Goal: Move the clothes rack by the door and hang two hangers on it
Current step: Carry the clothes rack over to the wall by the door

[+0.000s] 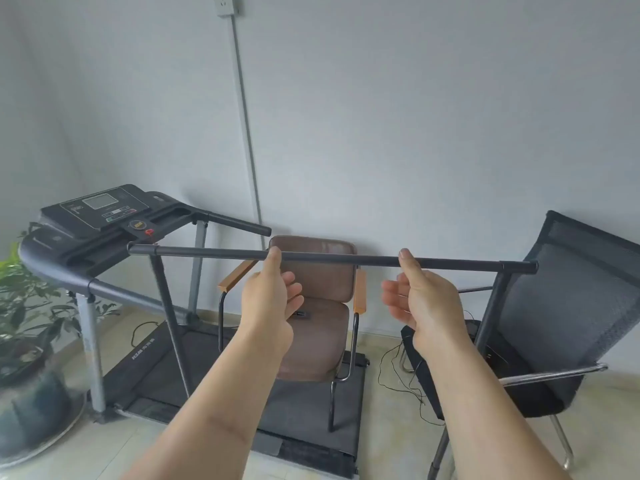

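A: Status on the clothes rack [332,257]?

B: It's standing in front of the person, top bar running left to right at about chest height. Black frame, two uprights going down to the floor. No hangers showing on it.

A: Hands?

B: Both are reaching up to the top bar. The left hand [272,296] is touching it with thumb on the near side and fingers spread loosely behind and below, not wrapped. The right hand [420,299] is doing the same further right, thumb tip against the bar, fingers loose and spread. Neither is clamping the bar; both are sitting half open.

A: What's around it?

B: A brown padded chair [318,306] with wooden armrests is sitting right behind the bar, parked on the belt of a treadmill [114,220]. The treadmill console is sticking up at the left, and the rack's left upright is crossing in front of it. A black mesh chair [554,306] is standing at the right, and the rack's right upright is passing in front of its seat. A potted plant [24,289] is sitting at the far left on the floor.

A: Door?

B: Not in view. Just a plain wall behind.
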